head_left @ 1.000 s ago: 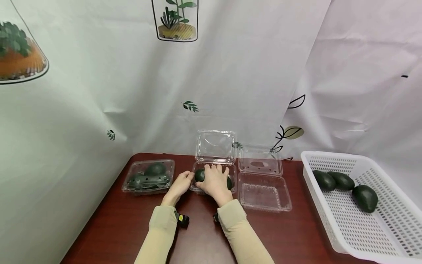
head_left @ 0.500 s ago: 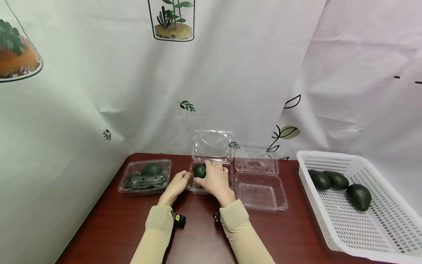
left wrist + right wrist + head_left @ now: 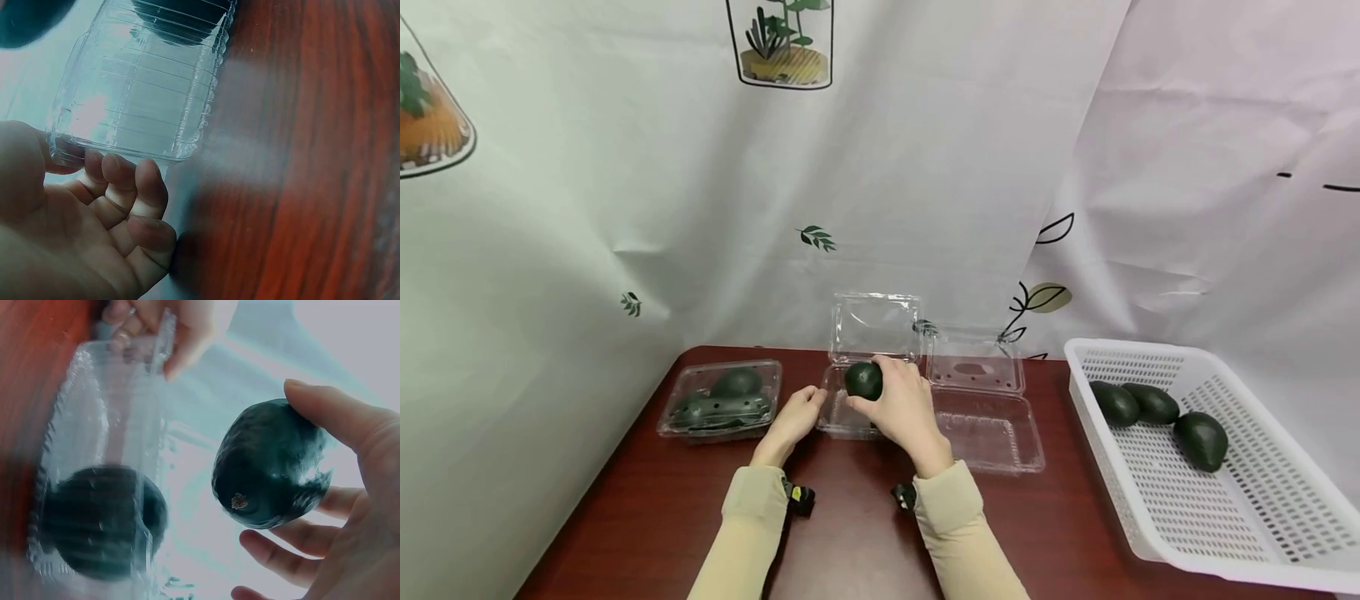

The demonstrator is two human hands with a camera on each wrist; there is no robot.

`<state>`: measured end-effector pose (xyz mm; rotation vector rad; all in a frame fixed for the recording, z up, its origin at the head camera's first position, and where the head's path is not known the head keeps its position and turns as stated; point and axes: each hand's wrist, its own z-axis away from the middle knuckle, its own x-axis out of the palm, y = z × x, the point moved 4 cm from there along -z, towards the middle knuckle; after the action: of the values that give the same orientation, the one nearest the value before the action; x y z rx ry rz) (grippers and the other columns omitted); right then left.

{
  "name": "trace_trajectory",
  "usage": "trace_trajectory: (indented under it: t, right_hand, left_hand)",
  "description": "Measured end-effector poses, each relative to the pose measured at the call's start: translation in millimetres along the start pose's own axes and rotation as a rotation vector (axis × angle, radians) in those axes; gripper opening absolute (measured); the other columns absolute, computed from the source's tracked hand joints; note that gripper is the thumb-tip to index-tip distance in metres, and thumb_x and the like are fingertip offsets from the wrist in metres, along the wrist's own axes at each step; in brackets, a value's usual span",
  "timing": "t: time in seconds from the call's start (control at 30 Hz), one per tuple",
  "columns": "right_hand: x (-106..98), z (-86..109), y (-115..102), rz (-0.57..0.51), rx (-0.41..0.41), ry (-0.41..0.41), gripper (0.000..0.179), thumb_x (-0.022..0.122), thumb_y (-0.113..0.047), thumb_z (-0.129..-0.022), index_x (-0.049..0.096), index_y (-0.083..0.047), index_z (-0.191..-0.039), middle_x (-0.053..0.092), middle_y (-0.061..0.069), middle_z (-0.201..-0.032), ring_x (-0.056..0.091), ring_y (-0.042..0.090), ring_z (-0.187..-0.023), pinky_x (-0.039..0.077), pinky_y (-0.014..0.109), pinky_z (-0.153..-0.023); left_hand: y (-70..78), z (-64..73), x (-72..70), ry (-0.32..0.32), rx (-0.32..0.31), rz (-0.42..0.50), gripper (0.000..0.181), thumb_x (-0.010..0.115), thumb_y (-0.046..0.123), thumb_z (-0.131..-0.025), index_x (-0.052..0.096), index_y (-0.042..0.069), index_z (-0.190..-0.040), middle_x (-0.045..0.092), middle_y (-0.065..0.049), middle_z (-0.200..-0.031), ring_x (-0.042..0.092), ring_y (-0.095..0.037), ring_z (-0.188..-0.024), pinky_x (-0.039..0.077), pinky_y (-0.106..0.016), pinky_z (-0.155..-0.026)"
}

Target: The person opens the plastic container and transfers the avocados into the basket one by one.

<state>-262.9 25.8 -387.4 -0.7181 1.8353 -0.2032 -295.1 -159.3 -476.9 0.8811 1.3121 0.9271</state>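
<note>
My right hand (image 3: 906, 408) grips a dark green avocado (image 3: 863, 381) between thumb and fingers, held above the middle open plastic clamshell (image 3: 844, 414). A small brown stem scar shows on this avocado in the right wrist view. Through the clear wall there, a second avocado (image 3: 100, 522) is visible inside the clamshell; in the head view my right hand mostly hides it. At the clamshell's left end, my left hand (image 3: 793, 422) pinches the rim, with the thumb and fingertips (image 3: 150, 181) at the corner in the left wrist view. The clamshell's lid (image 3: 876, 329) stands up behind it.
A closed clamshell (image 3: 722, 400) with avocados inside lies to the left. Right of the middle one, another open clamshell (image 3: 988, 429) sits with its lid back. The white plastic basket (image 3: 1120, 479) at far right holds 3 avocados (image 3: 1201, 442). A patterned cloth hangs behind the table.
My right hand, earlier down over the avocados in the middle clamshell, has lifted one up out of it. My left hand stays at the clamshell's left edge. The head view has shifted slightly.
</note>
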Motion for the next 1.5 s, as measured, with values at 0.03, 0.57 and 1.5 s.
trace_trajectory:
  t: [0.03,0.57,1.5]
  right_hand:
    - [-3,1.8,1,-0.005,0.003,0.007,0.073,0.082,-0.046,-0.075,0.057,-0.008,-0.132,0.062,0.012,-0.124,0.053,0.032,-0.113,0.042,0.053,-0.089]
    - [-46,23.4,38,-0.104,0.108,0.104,0.068,0.083,-0.042,-0.074,0.059,-0.008,-0.128,0.063,0.011,-0.118,0.054,0.031,-0.105,0.045,0.05,-0.082]
    - [-204,42.0,150,0.081,0.25,0.154,0.08,0.076,-0.045,-0.082,0.046,0.005,-0.136,0.053,0.034,-0.124,0.051,0.05,-0.109,0.039,0.061,-0.085]
  left_hand:
    - [0.4,-0.2,-0.2,-0.004,0.001,-0.003,0.032,0.041,0.023,-0.106,0.042,0.008,-0.078,0.035,-0.004,-0.068,0.034,-0.019,-0.06,0.031,-0.032,-0.06]
    - [-2.7,2.0,-9.1,-0.005,-0.001,-0.017,0.032,0.04,0.024,-0.106,0.039,0.008,-0.079,0.035,-0.005,-0.069,0.032,-0.019,-0.06,0.03,-0.033,-0.061]
    - [-7.5,8.3,-2.6,0.027,-0.009,-0.008,0.032,0.042,0.023,-0.105,0.041,0.008,-0.077,0.036,-0.004,-0.068,0.035,-0.018,-0.061,0.031,-0.032,-0.06]
